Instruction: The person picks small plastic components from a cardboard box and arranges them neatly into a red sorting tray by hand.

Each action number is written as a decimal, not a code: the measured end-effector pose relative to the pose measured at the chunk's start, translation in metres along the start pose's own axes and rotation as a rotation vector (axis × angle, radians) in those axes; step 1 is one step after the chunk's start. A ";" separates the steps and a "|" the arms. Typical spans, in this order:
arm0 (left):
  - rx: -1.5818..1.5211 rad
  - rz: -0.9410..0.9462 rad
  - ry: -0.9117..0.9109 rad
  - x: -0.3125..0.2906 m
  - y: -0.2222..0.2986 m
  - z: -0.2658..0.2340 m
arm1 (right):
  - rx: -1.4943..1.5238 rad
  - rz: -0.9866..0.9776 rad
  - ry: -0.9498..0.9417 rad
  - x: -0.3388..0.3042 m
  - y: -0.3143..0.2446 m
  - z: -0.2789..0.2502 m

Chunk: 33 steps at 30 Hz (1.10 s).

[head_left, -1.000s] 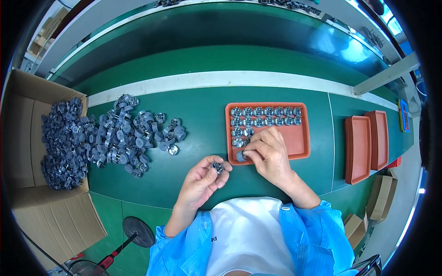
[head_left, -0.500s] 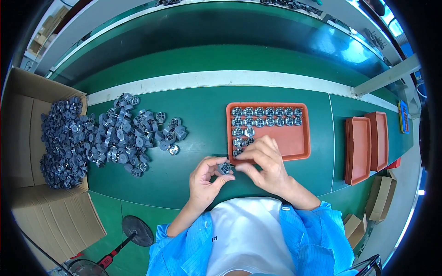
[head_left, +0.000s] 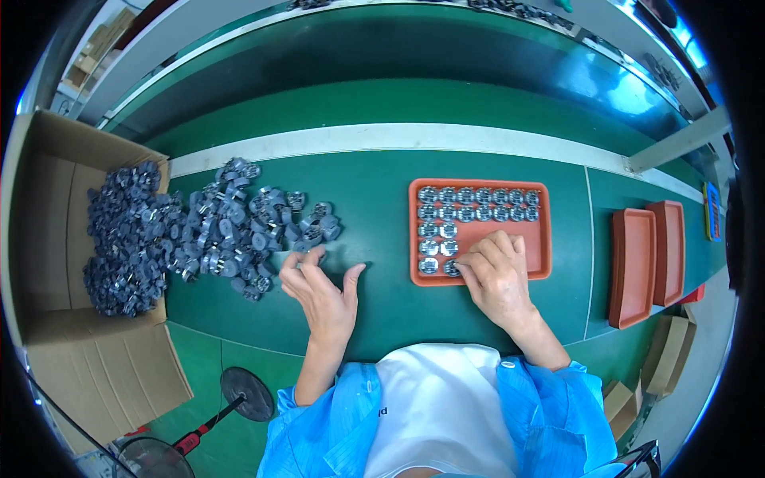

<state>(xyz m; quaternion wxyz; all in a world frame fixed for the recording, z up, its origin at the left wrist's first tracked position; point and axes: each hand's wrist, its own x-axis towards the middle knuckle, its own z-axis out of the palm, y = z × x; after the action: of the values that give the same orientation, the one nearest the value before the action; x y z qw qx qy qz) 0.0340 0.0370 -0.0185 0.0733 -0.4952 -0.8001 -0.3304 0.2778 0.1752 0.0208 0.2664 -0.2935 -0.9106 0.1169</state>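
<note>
My right hand [head_left: 499,279] is over the lower part of an orange tray [head_left: 547,239]. Its thumb and fingertips close on a small round part [head_left: 452,268] with a shiny metal face, at the end of the tray's lowest row. Similar round parts [head_left: 484,196] sit in rows along the tray's far side and left side, metal faces up. My left hand [head_left: 322,301] is open, thumb and fingers apart, at the near right edge of a heap of grey round parts [head_left: 231,215]. Whatever lies right under its fingertips is hidden.
The heap spills from a cardboard box [head_left: 48,215] lying on its side at the left. Several stacked orange trays [head_left: 635,271] stand at the right. A white strip [head_left: 382,135] and a raised ledge run behind the green table [head_left: 374,231].
My hands were together in front of the tray, holding a part. The left has let go and moved left to the heap; the right has taken a part into the tray's lowest row.
</note>
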 end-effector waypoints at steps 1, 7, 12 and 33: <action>0.040 -0.021 0.014 0.003 -0.005 -0.001 | -0.015 0.007 0.011 -0.001 0.001 0.003; 0.110 0.049 -0.059 0.025 -0.020 -0.007 | -0.004 0.000 0.035 -0.001 0.003 0.013; 0.142 0.098 -0.138 0.027 -0.029 0.000 | 0.064 0.043 0.088 -0.002 -0.004 0.008; 0.015 0.249 -0.061 0.026 -0.032 0.010 | 0.165 -0.049 0.150 -0.011 -0.009 0.015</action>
<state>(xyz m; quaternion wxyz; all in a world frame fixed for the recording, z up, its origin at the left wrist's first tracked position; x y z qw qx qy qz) -0.0039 0.0527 -0.0294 0.0929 -0.6000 -0.7367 -0.2976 0.2732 0.1606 0.0066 0.3599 -0.2565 -0.8822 0.1625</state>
